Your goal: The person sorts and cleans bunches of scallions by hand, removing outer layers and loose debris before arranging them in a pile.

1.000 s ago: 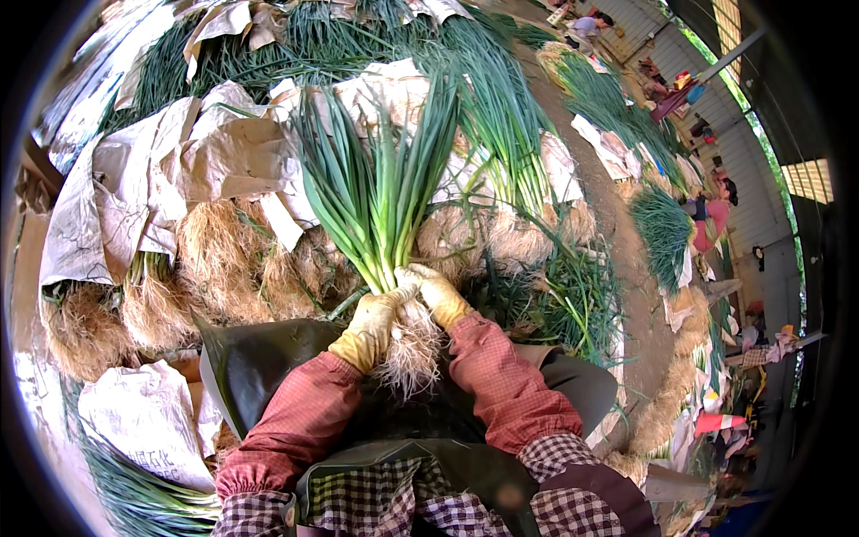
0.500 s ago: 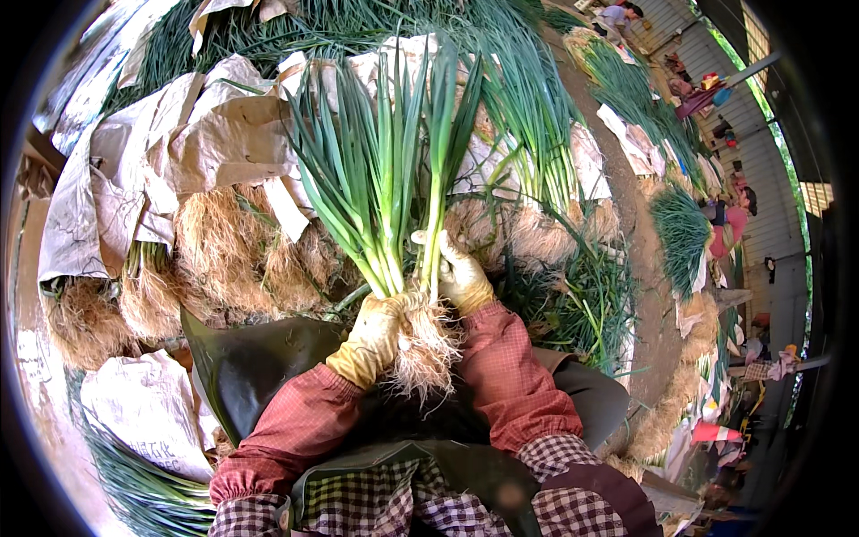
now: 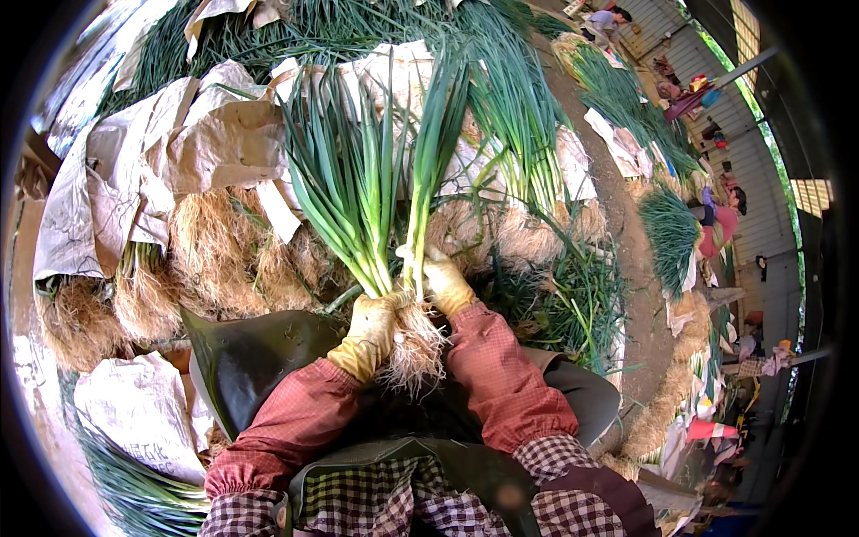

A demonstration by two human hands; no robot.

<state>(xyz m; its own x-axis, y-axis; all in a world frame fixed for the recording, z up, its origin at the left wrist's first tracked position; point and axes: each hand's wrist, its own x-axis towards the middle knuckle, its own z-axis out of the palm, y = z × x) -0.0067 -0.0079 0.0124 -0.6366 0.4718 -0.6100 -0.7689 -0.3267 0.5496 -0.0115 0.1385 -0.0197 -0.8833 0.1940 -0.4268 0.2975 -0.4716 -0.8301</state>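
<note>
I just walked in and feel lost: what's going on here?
A person is handling long green stalks with both gloved hands. The left hand grips the larger bunch just above the pale roots; the right hand holds a smaller bunch beside it. More stalks lie ahead, some partly under pale sacking.

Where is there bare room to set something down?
The brown aisle, between the loose leaves and the far green bunches; less clearly, pale floor left of the white sack. Crowded: around the held stalks, between root clumps and dark apron.
</note>
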